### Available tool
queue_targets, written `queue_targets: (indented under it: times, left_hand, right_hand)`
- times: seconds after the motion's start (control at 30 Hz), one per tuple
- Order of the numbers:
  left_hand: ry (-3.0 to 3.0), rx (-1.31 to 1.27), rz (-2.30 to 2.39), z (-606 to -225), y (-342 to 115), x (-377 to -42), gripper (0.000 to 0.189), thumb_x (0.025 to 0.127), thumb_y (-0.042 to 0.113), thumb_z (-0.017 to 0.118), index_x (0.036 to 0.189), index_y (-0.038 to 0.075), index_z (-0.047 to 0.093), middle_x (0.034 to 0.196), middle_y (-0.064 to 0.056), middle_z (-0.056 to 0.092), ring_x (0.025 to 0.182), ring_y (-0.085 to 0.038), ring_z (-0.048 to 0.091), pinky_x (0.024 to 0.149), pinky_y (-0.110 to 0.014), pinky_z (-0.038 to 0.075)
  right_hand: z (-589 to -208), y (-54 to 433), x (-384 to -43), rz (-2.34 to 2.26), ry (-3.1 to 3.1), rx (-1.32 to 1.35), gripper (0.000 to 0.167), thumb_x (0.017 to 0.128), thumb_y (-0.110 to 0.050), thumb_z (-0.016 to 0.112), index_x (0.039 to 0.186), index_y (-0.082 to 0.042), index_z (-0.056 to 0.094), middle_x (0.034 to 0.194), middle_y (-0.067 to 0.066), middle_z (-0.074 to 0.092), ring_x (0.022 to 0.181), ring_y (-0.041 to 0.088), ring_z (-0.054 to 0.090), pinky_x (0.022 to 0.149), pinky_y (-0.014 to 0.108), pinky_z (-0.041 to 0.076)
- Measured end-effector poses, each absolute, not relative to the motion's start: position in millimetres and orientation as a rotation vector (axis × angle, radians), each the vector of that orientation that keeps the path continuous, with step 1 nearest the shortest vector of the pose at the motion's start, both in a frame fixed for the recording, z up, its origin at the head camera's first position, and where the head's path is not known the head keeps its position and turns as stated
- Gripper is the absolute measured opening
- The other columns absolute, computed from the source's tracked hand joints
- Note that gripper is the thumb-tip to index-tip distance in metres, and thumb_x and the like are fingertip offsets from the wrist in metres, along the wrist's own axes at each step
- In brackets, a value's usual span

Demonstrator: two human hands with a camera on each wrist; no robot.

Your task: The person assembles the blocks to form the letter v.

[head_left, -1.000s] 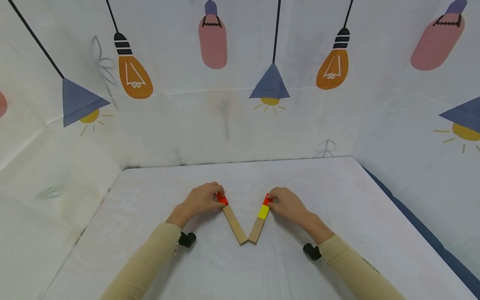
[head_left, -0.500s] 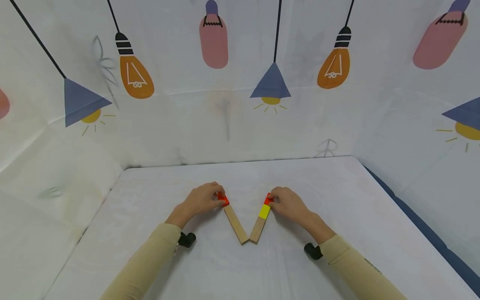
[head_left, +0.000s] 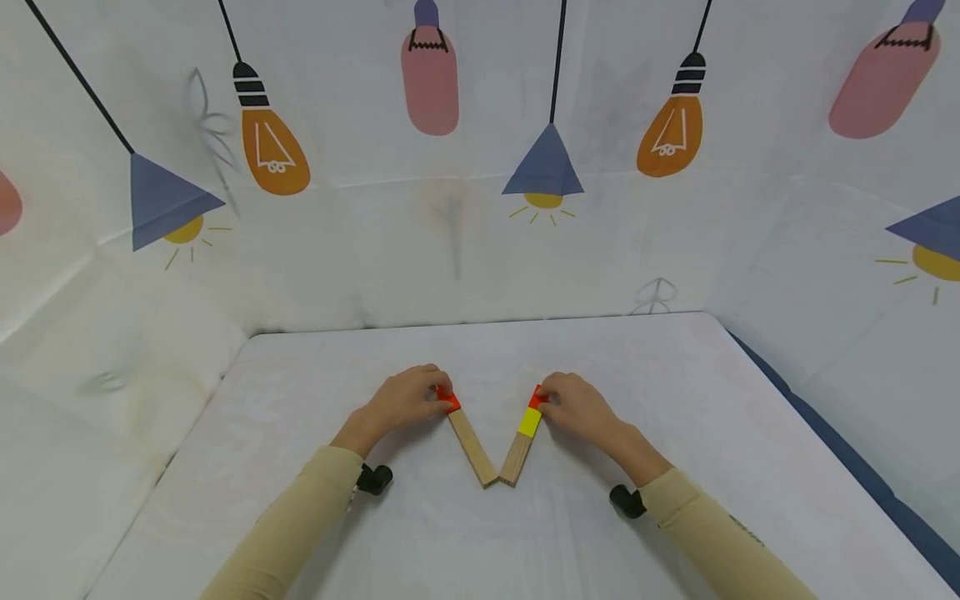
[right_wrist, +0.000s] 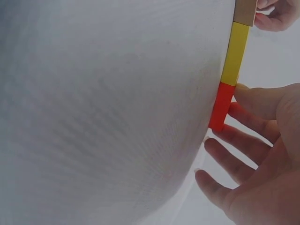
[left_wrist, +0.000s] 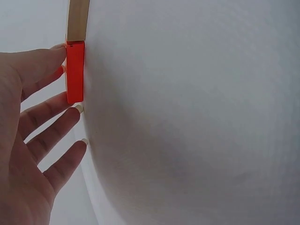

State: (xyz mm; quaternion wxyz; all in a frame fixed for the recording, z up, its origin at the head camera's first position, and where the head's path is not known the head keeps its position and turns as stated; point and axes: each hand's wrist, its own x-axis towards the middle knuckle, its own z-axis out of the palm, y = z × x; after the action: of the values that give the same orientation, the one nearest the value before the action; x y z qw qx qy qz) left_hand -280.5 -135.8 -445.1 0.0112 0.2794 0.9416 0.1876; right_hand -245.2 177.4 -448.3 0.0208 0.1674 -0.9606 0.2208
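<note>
On the white table two rows of blocks form a V that meets at the near end. The left row is a plain wooden block [head_left: 474, 450] with a red block [head_left: 452, 402] at its far end. My left hand [head_left: 405, 396] pinches that red block [left_wrist: 75, 72] with thumb and fingertips. In the right row, a yellow block [head_left: 529, 422] sits between a plain wooden block [head_left: 516, 460] and another red block [head_left: 535, 401]. This second red block [right_wrist: 221, 107] is pinched at the far end by my right hand [head_left: 580, 410]. The fingers partly cover both red blocks.
The white table [head_left: 600, 533] spreads around both hands. Behind it rises a white cloth wall [head_left: 360, 250] printed with lamps and bulbs. A dark blue strip [head_left: 825, 437] runs along the table's right edge. Black wrist cameras [head_left: 375, 479] sit at the cuffs.
The head view has shifted very slightly. Both hands keep hold of the red blocks, and the V of blocks looks the same.
</note>
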Motion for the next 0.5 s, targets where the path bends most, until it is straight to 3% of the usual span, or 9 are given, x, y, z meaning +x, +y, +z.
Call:
queue_targets:
  times: [0.5]
  left_hand:
    - [2.914, 0.888, 0.595, -444.3, -134.4, -280.9, 0.01, 0.087, 0.031, 0.074, 0.094, 0.027, 0.067, 0.097, 0.011, 0.061, 0.087, -0.011, 0.057, 0.075, -0.031, 0.047]
  right_hand:
    - [-447.7, 177.7, -245.2, 0.675, -2.972, 0.53, 0.016, 0.088, -0.014, 0.073, 0.102, -0.007, 0.075, 0.107, 0.006, 0.072, 0.099, 0.023, 0.062, 0.094, 0.043, 0.053]
